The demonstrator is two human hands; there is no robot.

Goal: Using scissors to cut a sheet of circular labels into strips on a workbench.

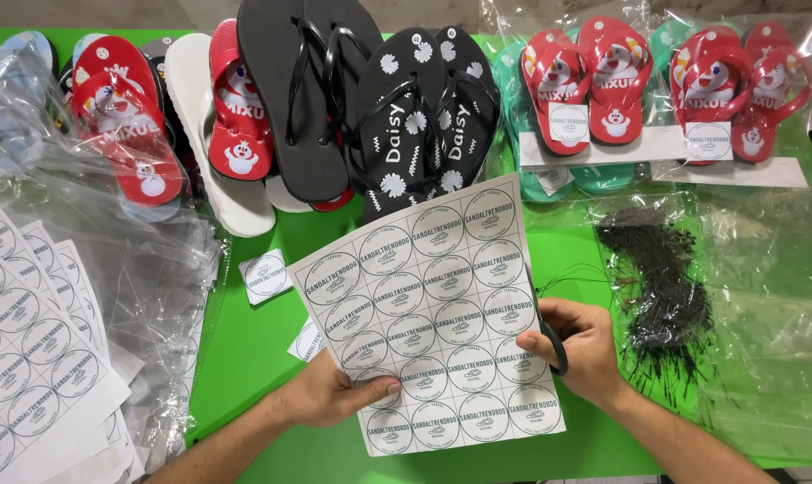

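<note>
Head view shows my left hand (334, 394) pinching the lower edge of a label sheet (437, 318) above the green surface (245, 350), my right hand (581, 345) closed on black scissors (557, 348) at its side; thin and floppy, best held near the edges.

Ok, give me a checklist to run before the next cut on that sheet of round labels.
1. White paper sheet of round printed labels held by left hand: ok.
2. Black-handled scissors in right hand: ok.
3. Blades lined up between label rows: cannot tell, hidden behind the sheet.
4. Left fingers away from the sheet's right edge: ok.
5. Cut square labels on the green table lie apart from the sheet: ok.
</note>
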